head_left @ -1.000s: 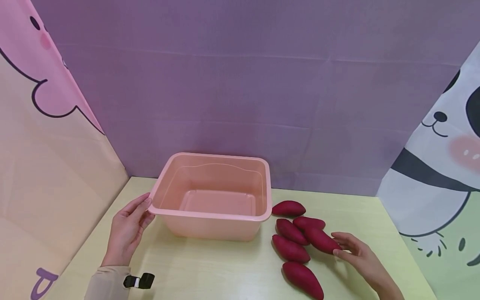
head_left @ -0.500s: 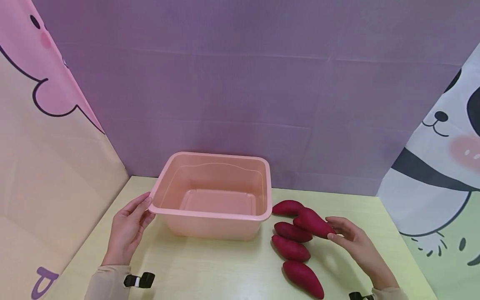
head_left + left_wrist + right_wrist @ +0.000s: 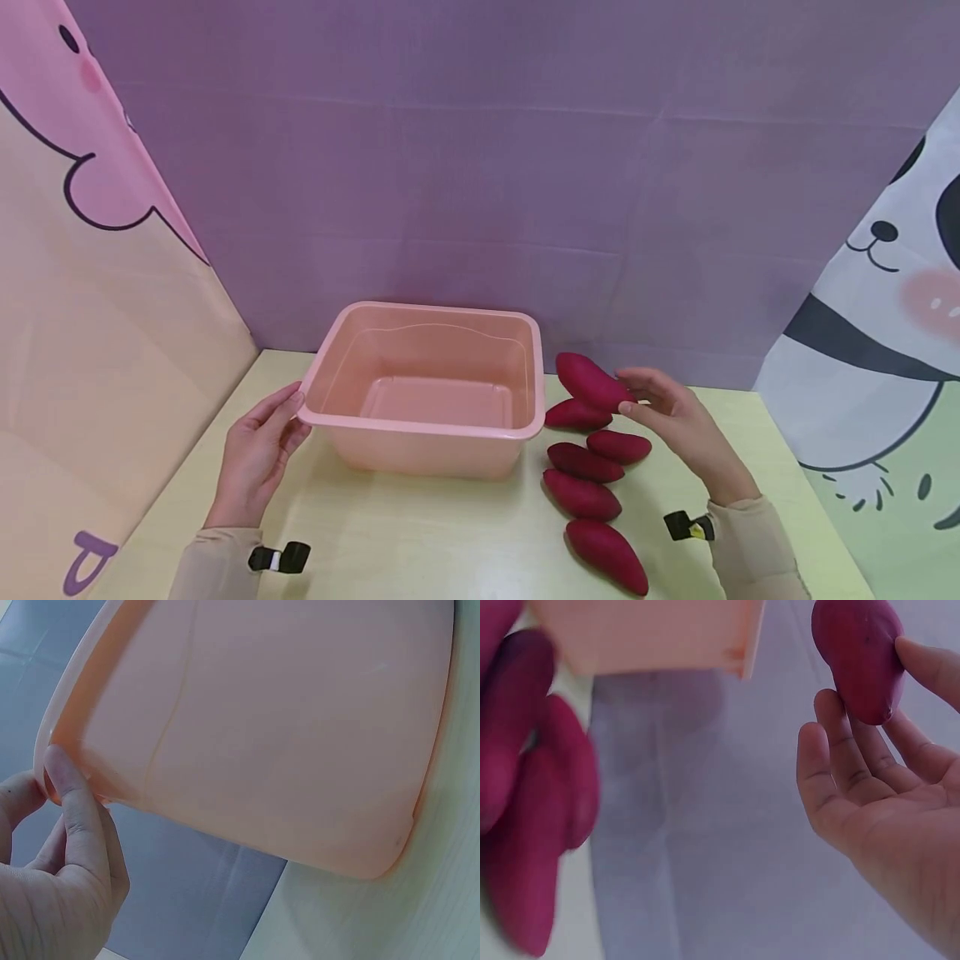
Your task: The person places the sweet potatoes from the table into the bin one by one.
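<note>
- A red-purple sweet potato (image 3: 591, 381) is held off the tabletop (image 3: 420, 533), just beside the right wall of the pink tub (image 3: 424, 421), at about three o'clock from it and near rim height.
- The right hand (image 3: 675, 415) has its grip clamped on that sweet potato: in the right wrist view the blunt end is pinched between thumb and fingertips (image 3: 832, 712), the palm open below it.
- The left hand (image 3: 258, 450) is set at nine o'clock of the tub, the thumb and fingers pinching the rim (image 3: 52, 761) at the near left corner, so that grip is closed on the tub.
- The tub is seen with nothing inside it.
- The step in hand is judged to be the carry of a lifted piece toward the tub.
- The next move is judged to call for a short travel toward nine o'clock, over the rim, then a lowering and release inside while the tub is steadied.
- Four more sweet potatoes (image 3: 583, 496) are left lying on the tabletop at four to five o'clock from the tub, close together, well clear of the held one.
</note>
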The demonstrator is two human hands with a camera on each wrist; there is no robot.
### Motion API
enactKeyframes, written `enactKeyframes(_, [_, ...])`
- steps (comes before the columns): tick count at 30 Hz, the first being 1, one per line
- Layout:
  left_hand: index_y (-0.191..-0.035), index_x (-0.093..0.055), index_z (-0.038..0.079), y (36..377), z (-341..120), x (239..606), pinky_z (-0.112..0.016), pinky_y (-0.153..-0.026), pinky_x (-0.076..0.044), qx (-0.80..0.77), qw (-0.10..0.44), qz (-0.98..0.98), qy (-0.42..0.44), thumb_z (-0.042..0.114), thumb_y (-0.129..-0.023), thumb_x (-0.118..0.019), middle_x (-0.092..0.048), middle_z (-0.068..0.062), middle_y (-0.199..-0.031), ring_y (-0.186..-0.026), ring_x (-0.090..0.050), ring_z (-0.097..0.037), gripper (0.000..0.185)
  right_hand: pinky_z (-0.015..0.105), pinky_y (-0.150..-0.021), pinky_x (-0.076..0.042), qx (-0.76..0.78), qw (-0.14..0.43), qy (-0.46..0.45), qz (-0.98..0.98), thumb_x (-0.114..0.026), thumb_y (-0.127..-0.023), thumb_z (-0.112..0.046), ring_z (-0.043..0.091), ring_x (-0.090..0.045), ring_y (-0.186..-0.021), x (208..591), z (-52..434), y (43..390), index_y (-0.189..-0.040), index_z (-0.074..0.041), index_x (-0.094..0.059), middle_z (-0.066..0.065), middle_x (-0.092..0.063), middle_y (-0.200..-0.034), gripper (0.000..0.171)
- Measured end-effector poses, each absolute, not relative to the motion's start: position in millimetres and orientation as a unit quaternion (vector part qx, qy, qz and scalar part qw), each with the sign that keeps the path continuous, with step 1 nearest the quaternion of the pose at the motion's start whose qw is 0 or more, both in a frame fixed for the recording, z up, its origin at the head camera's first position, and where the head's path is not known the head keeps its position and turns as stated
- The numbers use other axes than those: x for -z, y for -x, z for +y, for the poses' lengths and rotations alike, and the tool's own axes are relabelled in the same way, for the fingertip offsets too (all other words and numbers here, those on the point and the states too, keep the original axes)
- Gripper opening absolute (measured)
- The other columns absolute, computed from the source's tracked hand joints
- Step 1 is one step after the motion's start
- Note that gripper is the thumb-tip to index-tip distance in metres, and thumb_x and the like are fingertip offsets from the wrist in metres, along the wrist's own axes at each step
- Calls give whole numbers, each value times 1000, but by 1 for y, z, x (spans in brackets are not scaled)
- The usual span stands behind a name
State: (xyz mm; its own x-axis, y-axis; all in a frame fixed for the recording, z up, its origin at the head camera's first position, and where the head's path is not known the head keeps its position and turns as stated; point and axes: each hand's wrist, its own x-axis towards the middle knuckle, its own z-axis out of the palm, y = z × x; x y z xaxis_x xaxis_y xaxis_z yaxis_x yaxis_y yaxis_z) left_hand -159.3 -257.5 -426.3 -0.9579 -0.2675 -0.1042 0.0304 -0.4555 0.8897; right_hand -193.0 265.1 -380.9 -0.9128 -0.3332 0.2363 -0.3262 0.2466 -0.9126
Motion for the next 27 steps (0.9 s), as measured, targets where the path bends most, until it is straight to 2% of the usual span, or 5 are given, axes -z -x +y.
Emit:
enactKeyframes(6, [-107, -79, 14, 160, -256, 426, -20, -70, -58, 845, 91, -515, -113, 14, -91, -76, -70, -1, -96, -71, -64, -11, 16, 31, -92, -53, 554, 17, 228, 801, -71, -95, -13, 26, -59, -112, 354, 230, 217, -136, -8, -57, 10, -60, -129, 44])
enactKeyframes(10, [-106, -79, 14, 160, -255, 425, -20, -70, -58, 845, 91, -514, -115, 14, -91, -76, -70, -1, -96, -72, -64, -11, 16, 38, -91, -54, 544, 37, 238, 804, -72, -94, -16, 27, -61, -108, 336, 205, 234, -134, -13, -59, 8, -63, -124, 42])
enactKeyframes(13, [-106, -79, 14, 159, -255, 425, -20, -70, -58, 845, 90, -513, -117, 14, -91, -76, -70, -1, -96, -72, -64, -11, 15, 42, -90, -55, 538, 45, 256, 802, -73, -94, -16, 28, -62, -106, 326, 186, 247, -132, -12, -60, 7, -64, -121, 40])
enactKeyframes(19, [-106, -79, 15, 158, -256, 424, -20, -70, -58, 845, 89, -515, -116, 14, -91, -75, -69, -2, -95, -71, -64, -11, 15, 41, -92, -53, 503, 45, 280, 816, -74, -92, -17, 23, -61, -111, 314, 148, 268, -133, -9, -60, 5, -64, -124, 43])
enactKeyframes(27, [-106, -79, 15, 156, -257, 424, -20, -69, -58, 844, 92, -515, -119, 15, -91, -76, -69, -2, -95, -71, -63, -11, 15, 40, -96, -52, 472, 63, 300, 827, -72, -92, -13, 26, -61, -112, 310, 100, 290, -133, -4, -58, 13, -62, -129, 45])
